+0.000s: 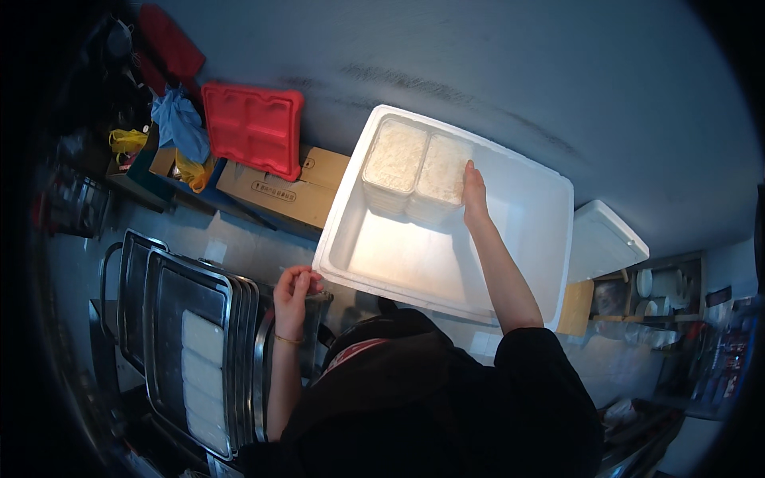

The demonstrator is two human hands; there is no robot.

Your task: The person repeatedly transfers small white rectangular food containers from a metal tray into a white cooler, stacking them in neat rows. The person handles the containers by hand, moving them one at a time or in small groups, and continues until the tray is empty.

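Observation:
A large white foam box (445, 293) stands open before me. In its far left corner are two side-by-side stacks of clear plastic containers with pale, crumbly contents, a left stack (395, 156) and a right stack (442, 170). My right hand (474, 190) reaches into the box and rests flat against the right side of the right stack, fingers extended. Near the box's lower left corner is my left hand (296, 299), its fingers loosely curled; whether it touches the rim I cannot tell. To the left, several filled containers (203, 370) lie in a row on a stack of metal trays (164, 334).
A red lid (254, 128) leans above a cardboard box (326, 161) at the wall. Blue and yellow plastic bags lie further left. A white foam lid (609, 236) stands right of the foam box, near shelves with white dishes (645, 284).

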